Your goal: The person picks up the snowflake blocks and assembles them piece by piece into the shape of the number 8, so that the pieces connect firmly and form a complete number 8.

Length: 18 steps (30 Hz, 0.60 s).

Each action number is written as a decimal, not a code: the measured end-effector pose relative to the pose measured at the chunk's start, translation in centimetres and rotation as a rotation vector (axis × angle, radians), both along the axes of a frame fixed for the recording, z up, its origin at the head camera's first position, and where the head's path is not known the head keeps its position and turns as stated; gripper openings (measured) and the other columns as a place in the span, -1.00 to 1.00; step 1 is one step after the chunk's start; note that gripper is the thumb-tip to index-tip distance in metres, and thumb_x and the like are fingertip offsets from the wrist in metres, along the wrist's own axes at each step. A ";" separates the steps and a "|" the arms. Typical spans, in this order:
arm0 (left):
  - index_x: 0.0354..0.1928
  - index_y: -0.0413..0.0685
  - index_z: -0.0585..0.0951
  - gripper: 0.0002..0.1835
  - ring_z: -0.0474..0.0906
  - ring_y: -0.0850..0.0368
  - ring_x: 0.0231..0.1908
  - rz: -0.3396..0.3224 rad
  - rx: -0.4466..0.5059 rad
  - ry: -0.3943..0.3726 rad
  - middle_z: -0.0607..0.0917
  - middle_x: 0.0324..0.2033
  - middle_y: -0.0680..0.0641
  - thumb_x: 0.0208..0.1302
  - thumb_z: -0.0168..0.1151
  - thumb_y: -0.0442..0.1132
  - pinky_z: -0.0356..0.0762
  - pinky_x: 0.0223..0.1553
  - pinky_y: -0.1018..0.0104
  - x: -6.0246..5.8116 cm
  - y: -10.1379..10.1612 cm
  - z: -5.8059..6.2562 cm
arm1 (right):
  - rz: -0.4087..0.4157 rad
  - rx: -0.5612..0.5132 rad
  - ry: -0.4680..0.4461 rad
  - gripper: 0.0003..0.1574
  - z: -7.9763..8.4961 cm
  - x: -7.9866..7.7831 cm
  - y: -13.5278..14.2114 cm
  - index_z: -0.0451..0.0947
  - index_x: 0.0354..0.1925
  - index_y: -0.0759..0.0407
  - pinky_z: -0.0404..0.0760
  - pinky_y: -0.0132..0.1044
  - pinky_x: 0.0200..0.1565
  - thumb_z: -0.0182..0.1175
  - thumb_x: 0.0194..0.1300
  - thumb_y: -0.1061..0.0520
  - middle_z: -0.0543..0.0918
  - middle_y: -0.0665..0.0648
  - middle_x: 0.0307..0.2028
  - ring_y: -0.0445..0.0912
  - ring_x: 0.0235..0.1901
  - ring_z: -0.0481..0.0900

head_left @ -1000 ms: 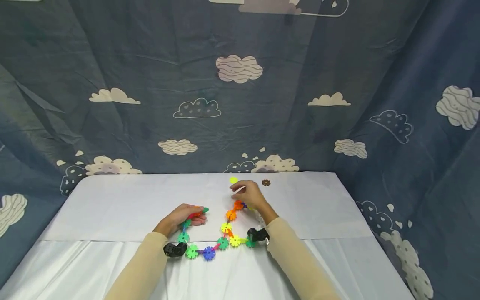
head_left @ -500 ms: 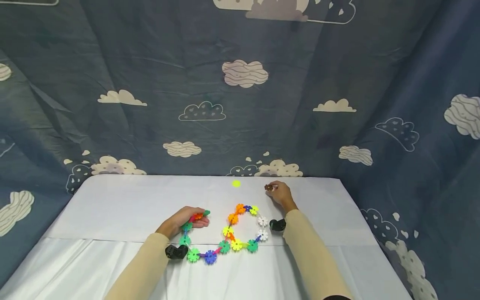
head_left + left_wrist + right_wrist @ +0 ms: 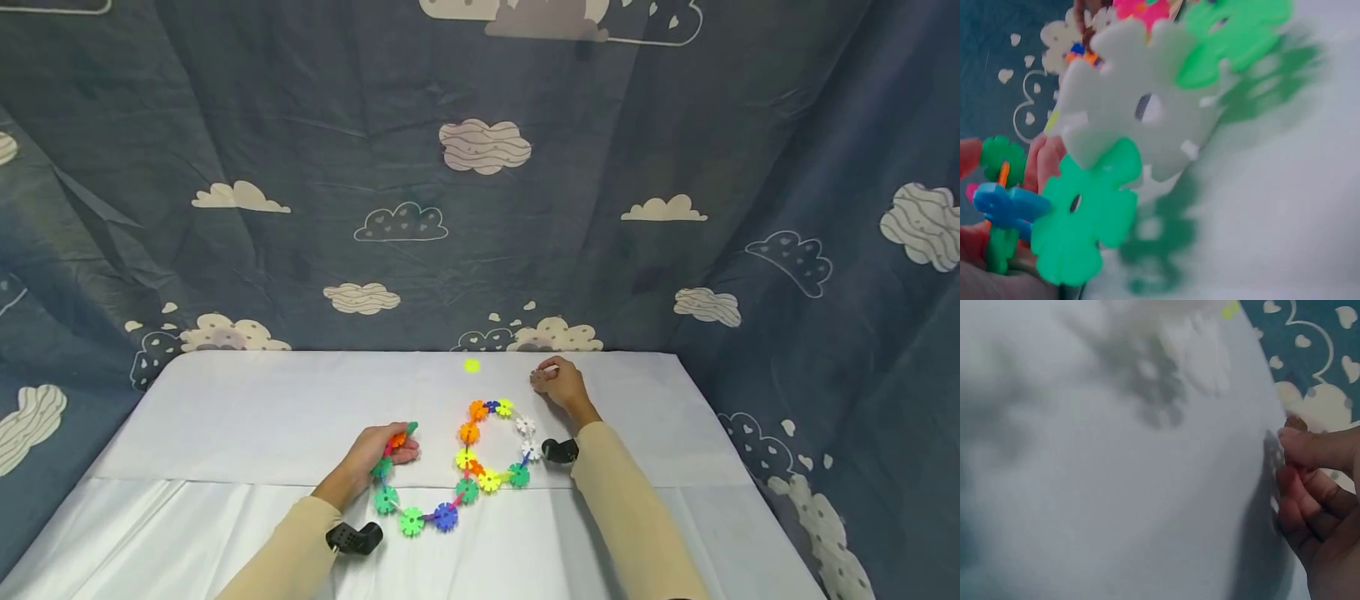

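My left hand (image 3: 371, 450) holds one end of a chain of colourful flower-shaped interlocking discs (image 3: 446, 517), pinching it near an orange disc (image 3: 398, 439). From there the chain hangs down in a curve and runs right into a ring that includes orange, yellow, green and white discs (image 3: 527, 426). Close up in the left wrist view are a whitish disc (image 3: 1110, 94), a green disc (image 3: 1085, 219) and a blue disc (image 3: 1007, 206) beside the fingers. At the back right, my right hand (image 3: 564, 387) pinches a brown flower disc (image 3: 1296, 422), mostly hidden by thumb and fingers.
A loose yellow disc (image 3: 471, 366) lies near the far edge of the white-covered table (image 3: 262, 417). Behind the table hangs a dark blue curtain (image 3: 300, 125) printed with clouds. A black wrist camera (image 3: 355, 538) sits on the left forearm, another (image 3: 560, 451) on the right.
My right hand has moved right from near the yellow disc to the brown disc and picked it up. The chain has shifted slightly right, its left end still in my left hand.
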<state>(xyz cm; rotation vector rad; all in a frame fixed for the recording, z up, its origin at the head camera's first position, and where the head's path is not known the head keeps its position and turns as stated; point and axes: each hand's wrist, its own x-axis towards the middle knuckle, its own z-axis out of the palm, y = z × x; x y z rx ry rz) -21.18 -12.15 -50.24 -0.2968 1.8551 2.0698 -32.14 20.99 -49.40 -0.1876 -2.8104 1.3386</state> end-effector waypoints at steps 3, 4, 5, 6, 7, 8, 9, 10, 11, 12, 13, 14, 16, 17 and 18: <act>-0.06 -0.52 0.53 -0.59 0.68 0.21 -0.48 0.044 -0.010 0.010 0.70 -0.50 -0.03 0.39 0.03 -0.19 0.66 -0.30 0.40 0.5 0.3 0.1 | 0.034 -0.088 0.041 -0.61 0.6 0.6 -0.9 0.52 -0.02 0.28 0.56 -0.22 -0.32 0.33 0.16 0.31 0.57 0.18 -0.33 -0.03 -0.36 0.52; -0.06 -0.53 0.53 -0.59 0.68 0.21 -0.48 0.057 -0.011 0.017 0.70 -0.50 -0.03 0.39 0.03 -0.19 0.67 -0.29 0.40 0.7 0.5 0.1 | 0.050 -0.128 0.050 -0.61 0.9 1.0 -1.5 0.52 0.00 0.28 0.58 -0.22 -0.32 0.31 0.17 0.32 0.59 0.20 -0.30 -0.03 -0.35 0.53; -0.05 -0.52 0.53 -0.58 0.68 0.22 -0.49 0.067 -0.017 0.021 0.69 -0.50 -0.02 0.39 0.03 -0.17 0.66 -0.28 0.40 0.9 0.6 0.1 | 0.072 -0.164 0.059 -0.61 1.2 1.5 -2.1 0.52 0.02 0.28 0.60 -0.22 -0.32 0.29 0.19 0.33 0.60 0.22 -0.27 -0.03 -0.34 0.55; -0.05 -0.52 0.54 -0.57 0.67 0.23 -0.49 0.077 -0.020 0.025 0.69 -0.49 -0.02 0.39 0.04 -0.16 0.66 -0.27 0.41 1.1 0.8 0.1 | 0.100 -0.198 0.063 -0.60 1.5 2.0 -2.9 0.51 0.04 0.29 0.62 -0.20 -0.30 0.26 0.21 0.33 0.60 0.24 -0.24 -0.02 -0.33 0.56; -0.05 -0.52 0.54 -0.57 0.67 0.23 -0.49 0.088 -0.012 0.031 0.69 -0.49 -0.02 0.39 0.04 -0.16 0.66 -0.27 0.41 1.3 0.9 0.1 | 0.130 -0.231 0.065 -0.61 1.9 2.5 -3.8 0.51 0.05 0.30 0.63 -0.18 -0.30 0.24 0.22 0.33 0.61 0.26 -0.23 -0.01 -0.32 0.57; -0.05 -0.52 0.53 -0.57 0.67 0.24 -0.49 0.100 -0.009 0.037 0.69 -0.49 -0.02 0.39 0.05 -0.16 0.66 -0.26 0.41 1.5 1.1 0.2 | 0.163 -0.266 0.069 -0.61 2.2 3.0 -4.7 0.51 0.05 0.32 0.63 -0.17 -0.30 0.23 0.23 0.34 0.62 0.27 -0.23 0.00 -0.33 0.58; -0.06 -0.53 0.53 -0.56 0.67 0.24 -0.49 0.108 -0.001 0.042 0.69 -0.49 -0.02 0.39 0.05 -0.16 0.65 -0.27 0.42 1.6 1.2 0.2 | 0.194 -0.296 0.067 -0.61 2.4 3.6 -5.6 0.51 0.05 0.33 0.63 -0.17 -0.30 0.22 0.24 0.33 0.63 0.27 -0.23 0.00 -0.34 0.58; -0.07 -0.54 0.53 -0.56 0.67 0.25 -0.50 0.114 0.004 0.049 0.69 -0.49 -0.02 0.39 0.05 -0.16 0.65 -0.27 0.42 1.8 1.4 0.2 | 0.231 -0.322 0.068 -0.62 2.5 4.1 -6.5 0.52 0.05 0.36 0.63 -0.18 -0.32 0.21 0.24 0.34 0.63 0.27 -0.24 0.00 -0.36 0.59; -0.08 -0.54 0.53 -0.56 0.66 0.26 -0.50 0.119 0.006 0.051 0.69 -0.49 -0.02 0.39 0.04 -0.15 0.65 -0.28 0.44 1.9 1.5 0.3 | 0.267 -0.338 0.064 -0.62 2.7 4.6 -7.4 0.52 0.05 0.38 0.62 -0.19 -0.34 0.21 0.24 0.34 0.64 0.27 -0.25 0.01 -0.38 0.58; -0.09 -0.55 0.53 -0.56 0.66 0.26 -0.51 0.122 0.011 0.057 0.69 -0.49 -0.02 0.40 0.04 -0.16 0.64 -0.30 0.44 1.9 1.6 0.3 | 0.302 -0.348 0.061 -0.62 2.8 5.1 -8.3 0.52 0.05 0.40 0.62 -0.21 -0.36 0.20 0.25 0.34 0.65 0.27 -0.26 0.00 -0.39 0.58; -0.09 -0.56 0.52 -0.56 0.65 0.27 -0.51 0.124 0.016 0.060 0.68 -0.50 -0.02 0.40 0.04 -0.17 0.64 -0.31 0.45 2.0 1.7 0.3 | 0.334 -0.360 0.051 -0.63 2.8 5.5 -9.1 0.52 0.05 0.41 0.61 -0.23 -0.37 0.19 0.26 0.34 0.66 0.26 -0.26 0.00 -0.39 0.58; -0.09 -0.56 0.52 -0.57 0.65 0.27 -0.52 0.124 0.018 0.061 0.68 -0.50 -0.02 0.40 0.04 -0.17 0.64 -0.32 0.46 1.9 1.7 0.3 | 0.364 -0.373 0.034 -0.62 2.8 6.0 -9.9 0.52 0.05 0.42 0.60 -0.25 -0.37 0.18 0.26 0.35 0.66 0.25 -0.25 -0.01 -0.40 0.58; -0.07 -0.56 0.52 -0.58 0.64 0.27 -0.52 0.104 0.027 0.054 0.69 -0.49 -0.03 0.39 0.03 -0.20 0.64 -0.35 0.46 1.7 1.7 0.3 | 0.416 -0.390 -0.003 -0.62 2.7 6.7 -11.4 0.52 0.07 0.44 0.61 -0.28 -0.40 0.14 0.28 0.35 0.66 0.26 -0.26 -0.04 -0.43 0.57; -0.05 -0.56 0.51 -0.58 0.64 0.27 -0.51 0.084 0.028 0.049 0.69 -0.49 -0.03 0.39 0.02 -0.21 0.64 -0.35 0.46 1.6 1.6 0.3 | 0.435 -0.396 -0.024 -0.63 2.6 7.0 -12.1 0.52 0.07 0.44 0.61 -0.28 -0.41 0.14 0.29 0.34 0.66 0.26 -0.26 -0.06 -0.44 0.57; -0.03 -0.57 0.50 -0.58 0.65 0.27 -0.51 0.060 0.034 0.049 0.69 -0.48 -0.04 0.39 0.02 -0.22 0.64 -0.35 0.45 1.4 1.4 0.3 | 0.451 -0.403 -0.038 -0.63 2.4 7.2 -12.7 0.52 0.07 0.44 0.62 -0.28 -0.43 0.13 0.30 0.35 0.65 0.27 -0.27 -0.08 -0.47 0.57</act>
